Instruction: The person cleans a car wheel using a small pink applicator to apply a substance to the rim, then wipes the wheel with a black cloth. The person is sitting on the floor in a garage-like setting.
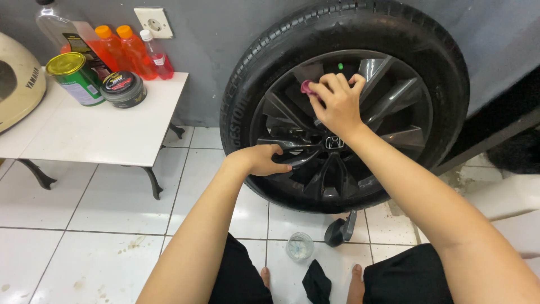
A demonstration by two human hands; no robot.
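Upright black tyre with dark alloy wheel (343, 107), facing viewer: left hand (261, 159) gripping spoke; right hand (337, 101) pinching small pink pad (306, 87) against rim; clear round jar (300, 246) standing below hands, contents unclear.

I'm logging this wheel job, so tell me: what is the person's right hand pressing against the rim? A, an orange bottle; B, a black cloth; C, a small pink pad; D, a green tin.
C: the right hand pinches a small pink pad against the dark rim, while the tin and bottles stand on the table and the black cloth lies on the floor.
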